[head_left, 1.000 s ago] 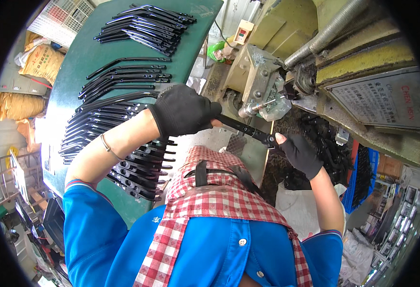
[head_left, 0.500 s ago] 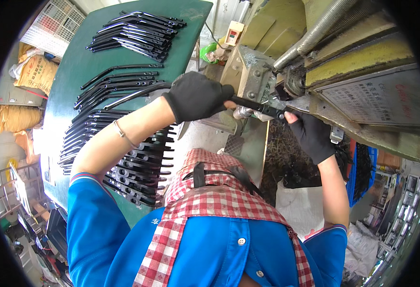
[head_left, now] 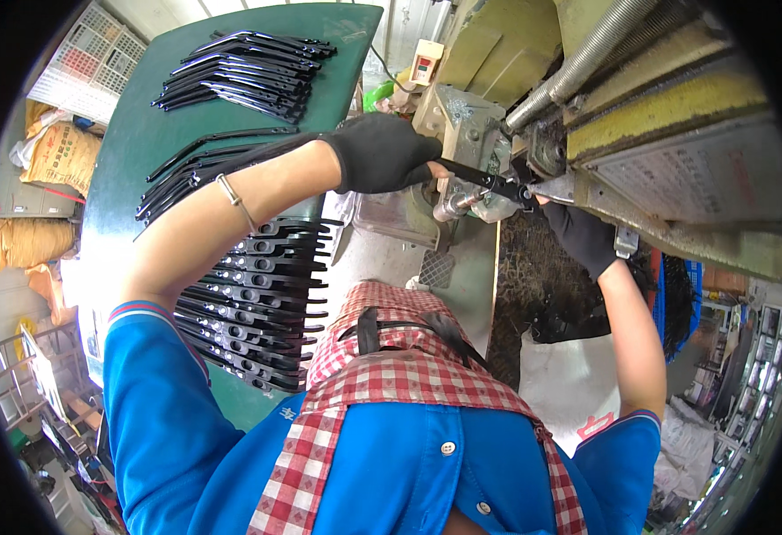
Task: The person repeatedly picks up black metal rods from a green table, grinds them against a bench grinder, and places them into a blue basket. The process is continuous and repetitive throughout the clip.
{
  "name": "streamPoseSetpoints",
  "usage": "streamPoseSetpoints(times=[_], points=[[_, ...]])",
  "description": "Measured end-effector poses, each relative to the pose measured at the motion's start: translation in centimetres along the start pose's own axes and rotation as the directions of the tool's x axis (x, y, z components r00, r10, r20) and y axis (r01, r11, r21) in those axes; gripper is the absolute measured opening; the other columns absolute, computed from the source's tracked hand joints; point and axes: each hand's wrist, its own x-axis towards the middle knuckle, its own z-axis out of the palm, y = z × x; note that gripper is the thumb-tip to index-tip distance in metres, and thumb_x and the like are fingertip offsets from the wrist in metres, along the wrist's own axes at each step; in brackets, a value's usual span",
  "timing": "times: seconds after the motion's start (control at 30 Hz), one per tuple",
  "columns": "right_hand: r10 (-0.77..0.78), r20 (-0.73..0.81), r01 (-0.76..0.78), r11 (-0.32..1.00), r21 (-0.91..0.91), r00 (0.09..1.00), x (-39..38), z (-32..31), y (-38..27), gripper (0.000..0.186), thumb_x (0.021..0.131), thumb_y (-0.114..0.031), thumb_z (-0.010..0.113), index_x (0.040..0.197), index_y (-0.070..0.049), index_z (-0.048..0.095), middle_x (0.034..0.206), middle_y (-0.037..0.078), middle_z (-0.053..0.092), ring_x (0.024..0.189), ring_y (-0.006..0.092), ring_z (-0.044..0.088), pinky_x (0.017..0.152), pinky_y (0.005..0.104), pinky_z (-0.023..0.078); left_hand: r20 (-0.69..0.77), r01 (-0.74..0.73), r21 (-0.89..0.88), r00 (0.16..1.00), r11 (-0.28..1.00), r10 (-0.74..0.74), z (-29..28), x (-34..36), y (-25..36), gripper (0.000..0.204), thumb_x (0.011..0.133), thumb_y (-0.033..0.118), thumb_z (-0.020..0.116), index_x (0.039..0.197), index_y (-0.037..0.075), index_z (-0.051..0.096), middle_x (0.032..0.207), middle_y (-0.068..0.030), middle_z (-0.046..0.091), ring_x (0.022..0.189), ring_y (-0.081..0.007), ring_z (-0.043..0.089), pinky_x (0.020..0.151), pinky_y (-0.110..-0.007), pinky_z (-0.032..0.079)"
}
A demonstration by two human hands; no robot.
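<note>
A slim black bar [head_left: 478,176] is held up between the left hand [head_left: 382,153] and the right hand [head_left: 584,237], sloping gently down toward the right. Its shaft is enclosed by the left fist, while its thicker right end, marked by a small round feature, is held at the right thumb; its leftward extent cannot be made out clearly.

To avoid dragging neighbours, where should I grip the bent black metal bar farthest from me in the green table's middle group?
Probably pinch the bar right of its bend, where it runs straight, from its far side, where tabletop shows.
</note>
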Motion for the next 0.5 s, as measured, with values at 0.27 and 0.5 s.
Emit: streamPoseSetpoints(times=[0.27, 0.5], points=[[-0.035, -0.097, 0.040, 0.998, 0.052, 0.995, 1.2, 0.1, -0.6, 0.051, 0.099, -0.049, 0.044, 0.109, -0.002, 0.061, 0.098, 0.021, 0.066, 0.097, 0.0372, 0.063, 0.085, 0.0455, 0.045, 0.067, 0.083, 0.014, 0.994, 0.996, -0.084, 0.4, 0.1, 0.4, 0.043, 0.097, 0.050, 0.044, 0.100, 0.013, 0.064, 0.078, -0.0172, 0.067, 0.077, -0.0386, 0.066, 0.072, -0.049, 0.050], [0.176, -0.018, -0.171, 0.975, 0.140, 0.984, 0.6, 2.0, -2.4, 0.054, 0.099, -0.050, 0.041, 0.092, -0.001, 0.062, 0.082, 0.020, 0.063, 0.079, 0.0364, 0.062, 0.073, 0.0442, 0.044, -0.032, -0.057, 0.180, 0.997, 0.982, 0.064, 1.4, 0.9, -1.0, 0.038, 0.095, 0.048, 0.048, 0.093, 0.011, 0.061, 0.068, -0.0163, 0.063, 0.067, -0.0387, 0.064, 0.063, -0.049, 0.049]])
